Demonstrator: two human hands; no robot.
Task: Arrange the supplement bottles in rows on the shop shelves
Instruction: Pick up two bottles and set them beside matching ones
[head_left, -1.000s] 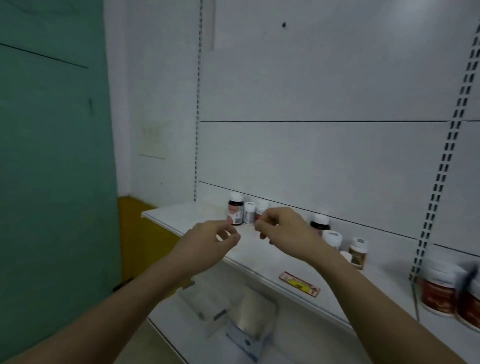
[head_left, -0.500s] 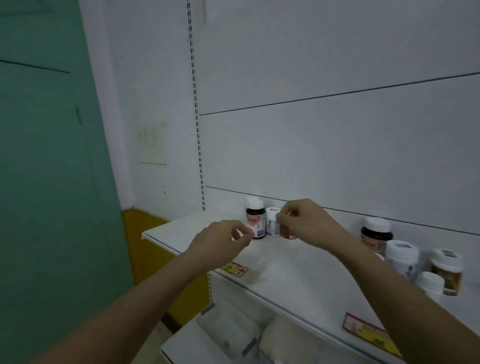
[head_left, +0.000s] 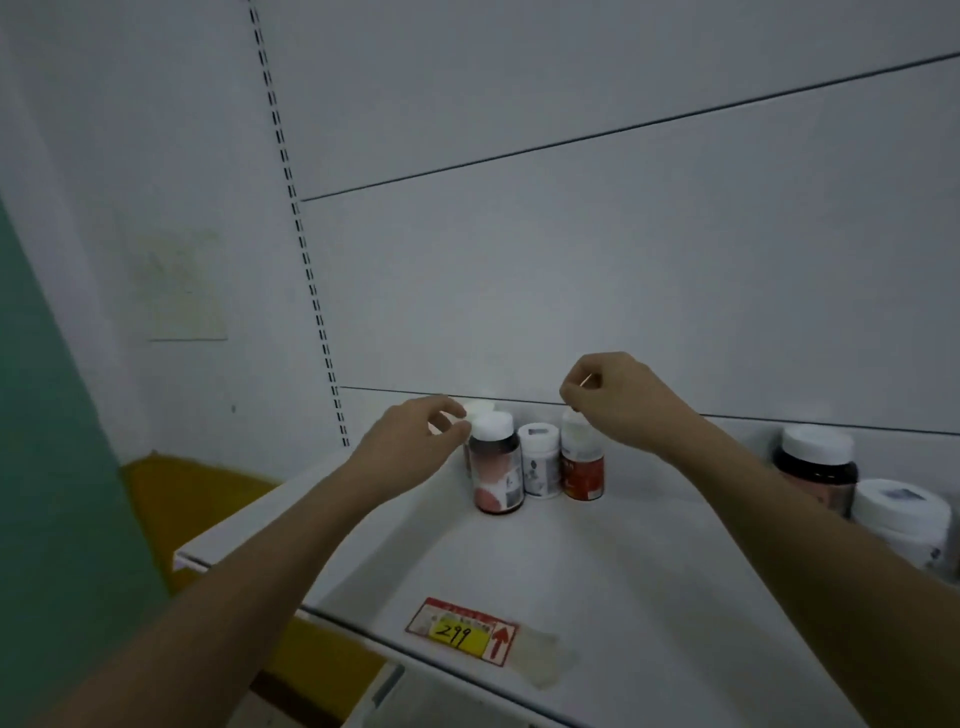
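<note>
Your left hand (head_left: 415, 441), fingers loosely curled, hovers beside the dark bottle's (head_left: 496, 467) white cap; whether it touches, I cannot tell. Your right hand (head_left: 615, 400), curled and holding nothing, hangs above the red bottle (head_left: 583, 462) on the shelf (head_left: 597, 561), small white bottle (head_left: 540, 460) between.

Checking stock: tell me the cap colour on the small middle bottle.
White, on the middle bottle, seen in the head view.

place: shop | evidence: slotted wall shelf (head_left: 597, 561); 299 price tag (head_left: 462, 630); supplement bottles (head_left: 537, 460)
</note>
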